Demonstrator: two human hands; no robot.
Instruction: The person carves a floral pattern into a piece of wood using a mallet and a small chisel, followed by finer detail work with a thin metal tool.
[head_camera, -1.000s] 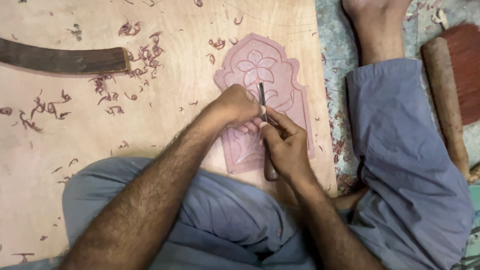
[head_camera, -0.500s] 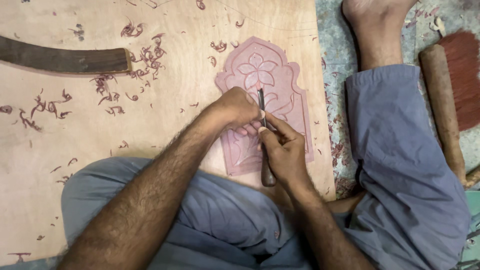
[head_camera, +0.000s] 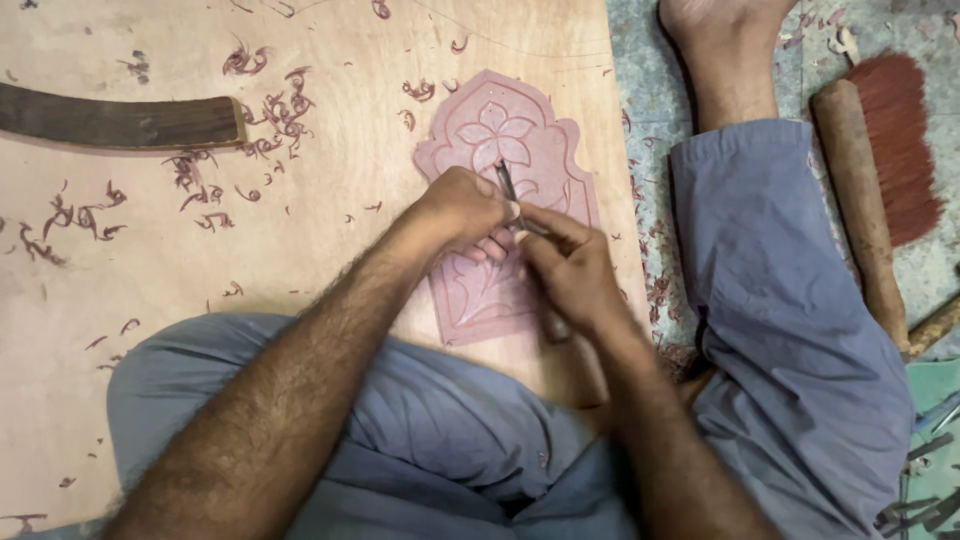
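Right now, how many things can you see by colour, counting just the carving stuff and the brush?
Pink: 1, the carved panel
Dark metal: 1, the chisel
Brown: 1, the dark wooden bar
Red: 1, the brush
Total: 4

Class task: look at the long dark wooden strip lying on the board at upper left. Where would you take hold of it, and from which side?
Probably at the squared right end of the dark wooden strip, coming from above, fingers across its narrow width. It lies flat on the plywood board, that end is free, and the other runs out of frame.
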